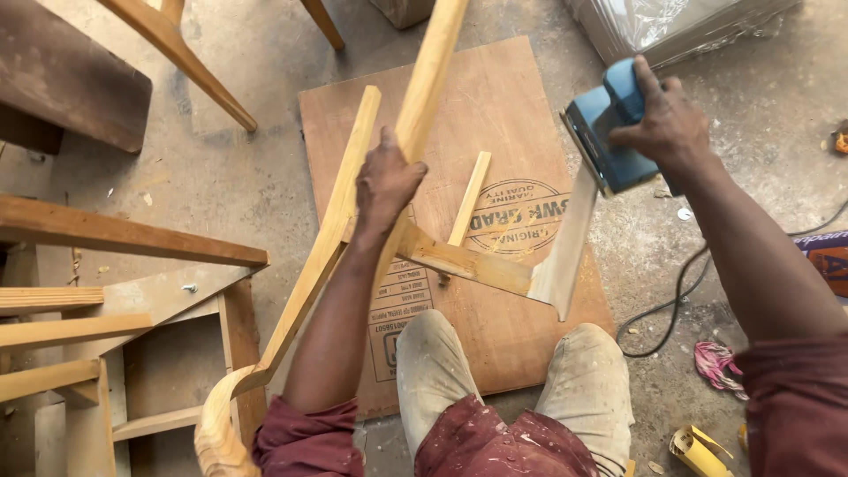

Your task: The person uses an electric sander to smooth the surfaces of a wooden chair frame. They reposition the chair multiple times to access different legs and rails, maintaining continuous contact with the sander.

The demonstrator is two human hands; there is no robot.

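My left hand [385,184] grips a pale curved wooden chair leg [426,79] that rises toward the top of the view. It belongs to an unfinished wooden chair frame [305,283] lying over a brown plywood sheet [495,97] on the floor. My right hand [664,124] holds a blue electric sander [609,124] lifted off the wood, to the right of the frame. A loose strip of sandpaper [565,252] hangs down from the sander's base. My knees in dusty light trousers [433,362] rest at the sheet's near edge.
Other wooden furniture frames [106,309] stand at the left, and chair legs [190,62] at the top left. A black power cable [680,291] runs over the concrete floor at the right. A yellow roll of sandpaper [698,452] and a pink rag [717,362] lie at the lower right.
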